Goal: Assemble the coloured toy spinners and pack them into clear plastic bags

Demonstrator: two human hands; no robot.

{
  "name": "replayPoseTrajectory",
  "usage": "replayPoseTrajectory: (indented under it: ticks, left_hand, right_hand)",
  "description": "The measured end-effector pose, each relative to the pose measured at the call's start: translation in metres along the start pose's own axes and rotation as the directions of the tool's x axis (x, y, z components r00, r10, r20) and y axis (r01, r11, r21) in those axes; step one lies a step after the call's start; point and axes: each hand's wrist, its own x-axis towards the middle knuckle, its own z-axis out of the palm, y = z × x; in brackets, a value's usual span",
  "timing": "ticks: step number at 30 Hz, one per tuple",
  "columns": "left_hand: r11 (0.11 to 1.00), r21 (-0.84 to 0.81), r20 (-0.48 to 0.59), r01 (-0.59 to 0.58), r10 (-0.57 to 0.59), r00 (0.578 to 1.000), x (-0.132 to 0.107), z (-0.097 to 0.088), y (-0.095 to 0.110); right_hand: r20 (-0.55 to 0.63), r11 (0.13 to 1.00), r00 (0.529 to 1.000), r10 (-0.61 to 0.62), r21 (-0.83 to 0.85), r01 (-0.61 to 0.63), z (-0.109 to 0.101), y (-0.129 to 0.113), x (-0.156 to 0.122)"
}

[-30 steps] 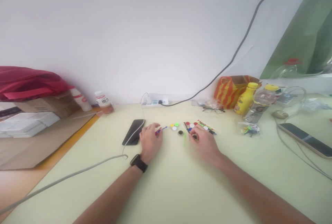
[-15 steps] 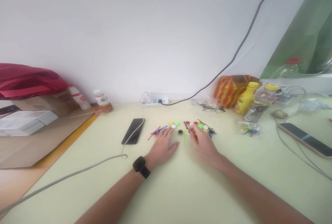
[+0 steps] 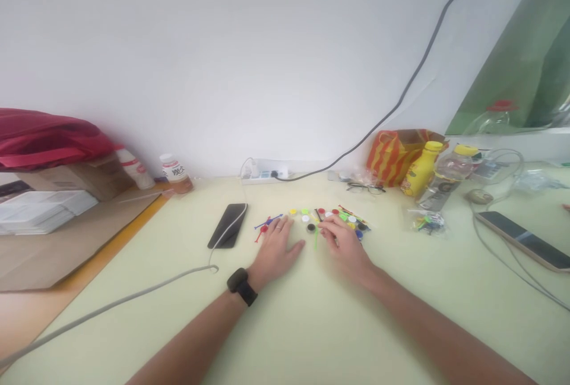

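My left hand [image 3: 276, 246] lies flat on the pale table [image 3: 285, 325] with fingers stretched out, a black watch [image 3: 241, 287] on the wrist. Just beyond its fingertips lie red and blue sticks [image 3: 266, 226]. Small coloured caps [image 3: 305, 215] sit in a loose cluster ahead, with a dark cap [image 3: 310, 227] and a green stick [image 3: 316, 238] between the hands. My right hand [image 3: 344, 246] rests over more caps and sticks [image 3: 351, 220], fingers curled down onto them; what they pinch is too small to see.
A black phone [image 3: 227, 225] with a white cable lies left of the hands. A power strip [image 3: 264, 174] sits at the wall. Bottles [image 3: 421, 169], glasses [image 3: 365, 188], a striped bag, a small packet [image 3: 427, 221] and another phone [image 3: 525, 239] lie to the right. Boxes stand at the far left.
My left hand let go of the blue stick, moved right and flattened on the table. My right hand shifted slightly over the caps.
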Motion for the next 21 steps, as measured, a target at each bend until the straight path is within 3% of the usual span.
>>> replayPoseTrajectory:
  ticks: [6, 14, 21]
  left_hand:
    - [0.999, -0.006, 0.008, 0.048, -0.047, 0.999, 0.001, 0.004, -0.004]
    - [0.998, 0.033, 0.001, 0.047, -0.047, 0.999, 0.002, 0.008, -0.004]
    - [0.999, 0.029, -0.033, 0.013, -0.012, 0.999, 0.001, 0.012, -0.005]
  right_hand:
    - [0.079, 0.996, 0.996, -0.029, -0.08, 0.035, 0.006, -0.003, -0.003]
    - [0.157, 0.99, 0.987, -0.045, -0.128, 0.065, 0.023, 0.007, -0.001]
    - [0.169, 0.985, 0.983, -0.073, -0.14, 0.097, 0.025, 0.013, 0.0]
